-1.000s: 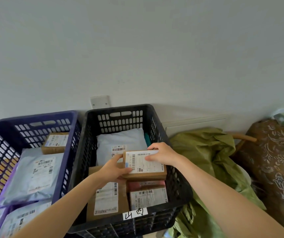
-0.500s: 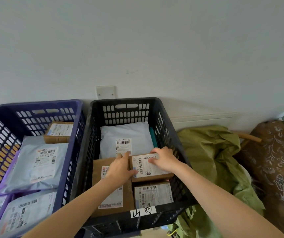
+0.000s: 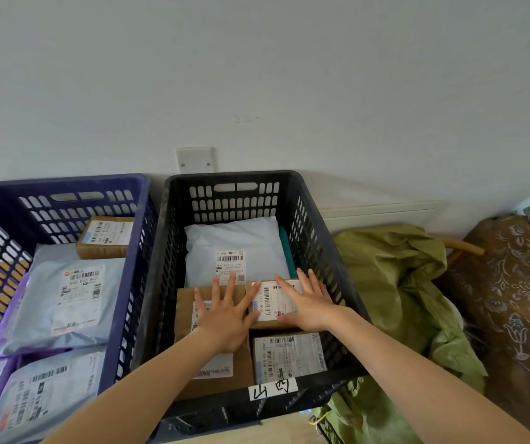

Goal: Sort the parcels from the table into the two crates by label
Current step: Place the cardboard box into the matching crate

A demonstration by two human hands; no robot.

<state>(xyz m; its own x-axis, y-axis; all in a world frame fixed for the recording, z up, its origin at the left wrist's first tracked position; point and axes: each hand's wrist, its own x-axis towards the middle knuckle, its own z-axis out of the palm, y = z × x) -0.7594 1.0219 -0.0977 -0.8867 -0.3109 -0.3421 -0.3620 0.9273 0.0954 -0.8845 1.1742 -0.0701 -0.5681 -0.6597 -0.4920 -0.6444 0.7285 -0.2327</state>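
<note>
A small brown box parcel (image 3: pixel 273 301) with a white label lies in the black crate (image 3: pixel 316 219), on top of other parcels. My right hand (image 3: pixel 308 304) rests flat on its right side with fingers spread. My left hand (image 3: pixel 225 312) lies flat, fingers straight, over a larger brown box (image 3: pixel 190 315), its thumb touching the small box's left edge. In front sits another labelled box (image 3: pixel 289 354); behind lies a white mailer bag (image 3: pixel 234 248). The blue crate (image 3: pixel 122 277) on the left holds grey mailer bags (image 3: pixel 65 302) and a small brown box (image 3: pixel 105 237).
A handwritten tag (image 3: pixel 273 388) is stuck on the black crate's front rim. Crumpled green sacking (image 3: pixel 398 283) lies right of the crate, with a brown patterned cushion (image 3: pixel 513 299) beyond. A wall with a white plate (image 3: pixel 195 159) stands directly behind both crates.
Both hands lowered the small brown box into the black crate and set it down. The fingers then let go and spread flat over the parcels.
</note>
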